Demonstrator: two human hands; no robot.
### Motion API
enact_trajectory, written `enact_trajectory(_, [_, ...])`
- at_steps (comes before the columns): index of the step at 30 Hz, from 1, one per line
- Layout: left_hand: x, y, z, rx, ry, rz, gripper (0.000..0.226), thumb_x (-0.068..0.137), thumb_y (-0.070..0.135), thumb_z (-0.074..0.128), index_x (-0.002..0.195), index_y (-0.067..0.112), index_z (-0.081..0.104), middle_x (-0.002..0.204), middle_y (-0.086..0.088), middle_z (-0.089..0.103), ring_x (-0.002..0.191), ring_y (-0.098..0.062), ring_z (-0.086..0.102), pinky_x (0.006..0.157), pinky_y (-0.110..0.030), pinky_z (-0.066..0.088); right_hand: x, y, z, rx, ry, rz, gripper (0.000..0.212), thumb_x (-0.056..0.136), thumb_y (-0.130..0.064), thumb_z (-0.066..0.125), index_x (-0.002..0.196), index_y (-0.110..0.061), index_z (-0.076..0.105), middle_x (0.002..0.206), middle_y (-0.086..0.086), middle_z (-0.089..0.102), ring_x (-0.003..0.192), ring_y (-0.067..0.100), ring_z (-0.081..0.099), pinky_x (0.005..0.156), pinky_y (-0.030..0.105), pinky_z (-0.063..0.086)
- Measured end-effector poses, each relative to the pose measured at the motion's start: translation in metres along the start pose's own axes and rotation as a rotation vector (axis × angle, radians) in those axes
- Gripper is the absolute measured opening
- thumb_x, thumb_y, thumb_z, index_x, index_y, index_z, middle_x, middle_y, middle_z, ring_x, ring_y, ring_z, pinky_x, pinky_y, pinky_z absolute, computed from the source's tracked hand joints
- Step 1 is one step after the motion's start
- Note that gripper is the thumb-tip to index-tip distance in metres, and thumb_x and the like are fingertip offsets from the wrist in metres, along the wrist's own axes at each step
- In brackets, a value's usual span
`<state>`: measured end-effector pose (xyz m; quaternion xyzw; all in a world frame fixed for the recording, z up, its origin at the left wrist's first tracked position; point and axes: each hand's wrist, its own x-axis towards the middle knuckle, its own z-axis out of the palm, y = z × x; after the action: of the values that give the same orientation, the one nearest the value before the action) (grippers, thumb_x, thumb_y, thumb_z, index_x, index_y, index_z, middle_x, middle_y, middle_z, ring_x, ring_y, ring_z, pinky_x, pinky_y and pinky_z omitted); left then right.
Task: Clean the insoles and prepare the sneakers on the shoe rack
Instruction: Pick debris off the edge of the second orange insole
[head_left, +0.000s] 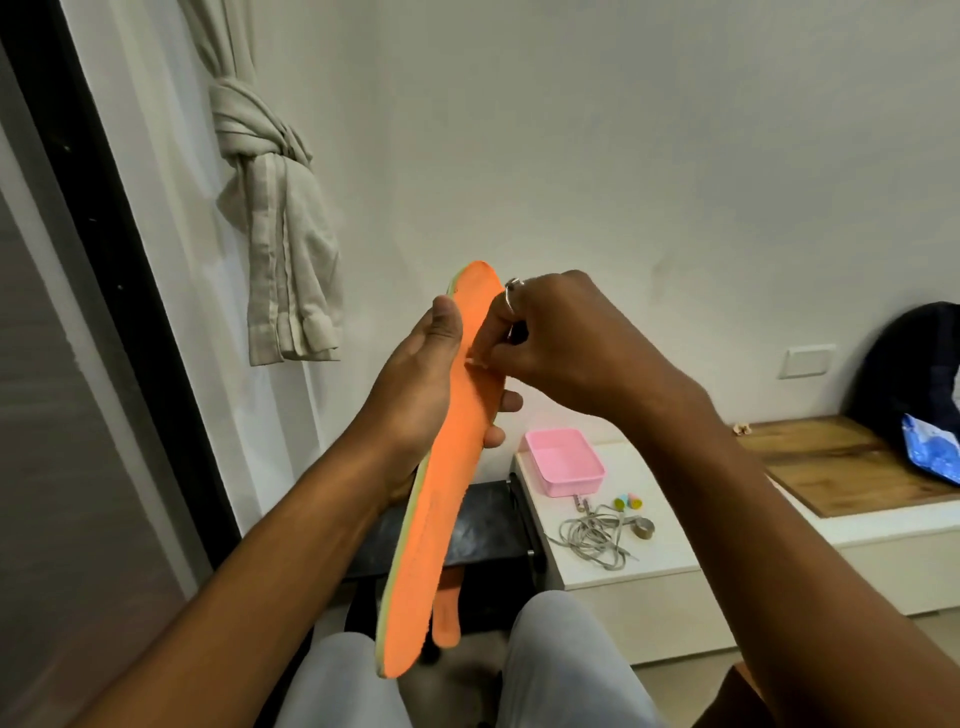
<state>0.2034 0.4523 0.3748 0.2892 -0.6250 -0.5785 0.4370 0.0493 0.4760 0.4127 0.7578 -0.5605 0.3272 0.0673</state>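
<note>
An orange insole (441, 499) with a pale green underside is held upright in front of me. My left hand (421, 395) grips it at the middle, thumb along the left edge and fingertips showing on the right side. My right hand (550, 343) has curled fingers against the insole's orange face near the toe end, pinching something small and pale; a ring is on one finger. A second orange insole (447, 608) lies below, partly hidden behind the first, on a dark shoe rack (483, 525). No sneakers are visible.
A white low cabinet (660, 551) to the right carries a pink tray (566, 460), grey shoelaces (592, 535) and small items. A wooden-topped bench (841, 462) with a dark bag (914, 374) stands farther right. Knotted curtain (275, 218) hangs at left. My knees (566, 660) are below.
</note>
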Motion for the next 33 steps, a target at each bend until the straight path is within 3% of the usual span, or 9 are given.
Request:
enact_trajectory(3, [0.001, 0.005, -0.005, -0.003, 0.002, 0.011, 0.066, 0.097, 0.062, 0.031, 0.137, 0.015, 0.054, 0.104, -0.020, 0.070, 0.074, -0.029, 0.072, 0.055, -0.039, 0.056, 0.003, -0.004, 0.009, -0.007, 0.193, 0.015, 0.014, 0.084, -0.009, 0.069, 0.084, -0.018, 0.079, 0.080, -0.005, 0.071, 0.073, 0.011, 0.063, 0.069, 0.035, 0.055])
enact_trajectory(6, [0.001, 0.007, -0.008, 0.011, 0.034, 0.027, 0.063, 0.101, 0.059, 0.029, 0.138, 0.014, 0.054, 0.086, -0.012, 0.073, 0.062, -0.025, 0.070, 0.051, -0.036, 0.056, -0.003, -0.013, 0.005, 0.034, -0.004, 0.002, 0.013, 0.085, -0.007, 0.070, 0.085, -0.017, 0.079, 0.073, -0.008, 0.070, 0.066, 0.005, 0.066, 0.064, 0.020, 0.052])
enact_trajectory(9, [-0.002, 0.007, -0.005, 0.025, 0.054, 0.033, 0.060, 0.103, 0.057, 0.031, 0.141, 0.016, 0.052, 0.073, -0.004, 0.071, 0.053, -0.023, 0.068, 0.048, -0.036, 0.057, -0.007, -0.018, 0.001, -0.014, -0.123, -0.023, 0.008, 0.085, -0.009, 0.071, 0.087, -0.014, 0.078, 0.073, -0.005, 0.072, 0.067, 0.008, 0.069, 0.070, 0.032, 0.058])
enact_trajectory(15, [-0.004, 0.011, -0.003, -0.008, -0.018, 0.032, 0.060, 0.103, 0.056, 0.028, 0.137, 0.013, 0.052, 0.092, -0.021, 0.070, 0.062, -0.026, 0.070, 0.052, -0.036, 0.057, 0.000, -0.013, 0.015, -0.048, 0.311, 0.033, 0.015, 0.084, -0.006, 0.063, 0.085, -0.013, 0.077, 0.083, 0.004, 0.068, 0.072, 0.020, 0.063, 0.067, 0.036, 0.053])
enact_trajectory(18, [-0.005, 0.011, -0.004, 0.002, 0.039, 0.016, 0.059, 0.103, 0.056, 0.029, 0.138, 0.015, 0.054, 0.083, -0.011, 0.073, 0.060, -0.028, 0.071, 0.050, -0.036, 0.057, -0.004, -0.021, 0.014, 0.049, 0.127, 0.019, 0.021, 0.083, -0.005, 0.063, 0.086, -0.017, 0.079, 0.078, 0.000, 0.072, 0.064, 0.014, 0.066, 0.062, 0.030, 0.054])
enact_trajectory(23, [0.002, 0.005, -0.011, 0.082, 0.174, -0.065, 0.072, 0.097, 0.070, 0.032, 0.136, 0.017, 0.061, 0.117, -0.013, 0.073, 0.094, -0.031, 0.074, 0.077, -0.042, 0.062, -0.010, -0.027, 0.005, 0.133, -0.214, -0.093, 0.016, 0.085, -0.006, 0.071, 0.086, -0.019, 0.081, 0.070, -0.005, 0.074, 0.059, 0.005, 0.069, 0.066, 0.019, 0.055])
enact_trajectory(26, [-0.003, 0.011, -0.005, -0.129, 0.077, -0.110, 0.069, 0.099, 0.066, 0.029, 0.125, 0.014, 0.066, 0.095, -0.017, 0.074, 0.065, -0.033, 0.072, 0.053, -0.038, 0.058, -0.004, -0.022, 0.014, 0.124, 0.083, -0.042, 0.018, 0.084, -0.008, 0.071, 0.087, -0.022, 0.082, 0.080, -0.005, 0.074, 0.071, 0.008, 0.068, 0.066, 0.030, 0.057])
enact_trajectory(29, [-0.001, 0.009, -0.003, -0.222, -0.008, -0.111, 0.074, 0.098, 0.070, 0.025, 0.127, 0.016, 0.067, 0.101, -0.019, 0.073, 0.071, -0.035, 0.070, 0.056, -0.040, 0.057, -0.004, -0.028, 0.023, 0.318, 0.370, 0.059, 0.015, 0.083, -0.007, 0.074, 0.083, -0.021, 0.080, 0.074, -0.011, 0.071, 0.070, 0.010, 0.067, 0.064, 0.033, 0.057])
enact_trajectory(33, [0.001, 0.015, -0.007, -0.358, -0.010, -0.115, 0.087, 0.098, 0.072, 0.017, 0.121, 0.008, 0.070, 0.106, -0.022, 0.070, 0.085, -0.035, 0.065, 0.070, -0.040, 0.054, -0.009, -0.040, 0.016, 0.651, 0.172, 0.118, 0.013, 0.085, -0.005, 0.075, 0.082, -0.017, 0.078, 0.066, 0.003, 0.073, 0.049, 0.021, 0.065, 0.047, 0.039, 0.056])
